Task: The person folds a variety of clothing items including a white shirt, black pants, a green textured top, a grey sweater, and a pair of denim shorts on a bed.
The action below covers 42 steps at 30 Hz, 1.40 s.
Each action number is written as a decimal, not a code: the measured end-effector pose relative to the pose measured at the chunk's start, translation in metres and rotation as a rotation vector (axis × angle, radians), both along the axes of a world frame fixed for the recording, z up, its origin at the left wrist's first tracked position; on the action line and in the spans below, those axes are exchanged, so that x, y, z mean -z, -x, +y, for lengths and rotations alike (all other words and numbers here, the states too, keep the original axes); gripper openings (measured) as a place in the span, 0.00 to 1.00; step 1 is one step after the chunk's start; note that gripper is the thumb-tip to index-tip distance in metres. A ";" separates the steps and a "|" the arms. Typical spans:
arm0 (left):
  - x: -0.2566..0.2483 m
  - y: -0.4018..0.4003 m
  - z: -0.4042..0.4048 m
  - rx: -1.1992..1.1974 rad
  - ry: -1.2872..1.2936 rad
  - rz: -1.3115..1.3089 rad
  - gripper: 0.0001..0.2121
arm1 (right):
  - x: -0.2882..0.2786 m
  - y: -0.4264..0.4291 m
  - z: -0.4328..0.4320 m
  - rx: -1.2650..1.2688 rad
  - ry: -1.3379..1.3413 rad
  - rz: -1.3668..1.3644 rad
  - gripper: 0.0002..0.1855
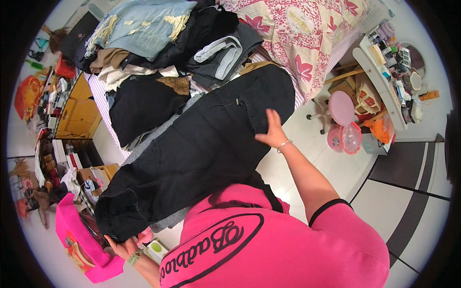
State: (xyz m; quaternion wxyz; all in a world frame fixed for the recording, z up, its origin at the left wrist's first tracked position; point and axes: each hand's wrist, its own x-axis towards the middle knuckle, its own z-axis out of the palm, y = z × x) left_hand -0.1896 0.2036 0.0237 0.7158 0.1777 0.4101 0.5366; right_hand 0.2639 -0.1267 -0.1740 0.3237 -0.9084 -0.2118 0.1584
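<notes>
A long black garment (pixel 201 133), apparently a pair of trousers, lies stretched out in front of me from lower left to upper right. Its upper right part has a gathered edge with a thin cord and a small toggle. My left hand (pixel 124 247) holds the garment's lower left end at the edge, its fingertips partly hidden by the fabric. Over the upper right part, my right hand (pixel 272 129) has its fingers spread and thumb apart, flat against or just above the cloth. Grey fabric (pixel 171 220) shows from under the black garment.
Behind lies a bed with a striped sheet (pixel 101 100), piled with clothes, including ripped light-blue jeans (pixel 144 30) and a folded black garment (pixel 144 108). A patterned quilt (pixel 302 39) is beside them. At right stand a pink stool (pixel 341 108) and a white dressing table (pixel 381 82).
</notes>
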 end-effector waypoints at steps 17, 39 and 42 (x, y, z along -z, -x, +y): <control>-0.020 0.136 0.066 -0.143 -0.868 1.268 0.22 | 0.019 -0.101 -0.055 0.896 -0.557 0.613 0.11; -0.048 0.035 0.052 0.071 -0.296 0.120 0.18 | -0.210 -0.214 0.000 0.319 -1.029 0.364 0.24; -0.013 0.035 0.033 0.106 -0.320 0.036 0.20 | -0.232 -0.282 -0.073 0.261 -1.069 0.573 0.27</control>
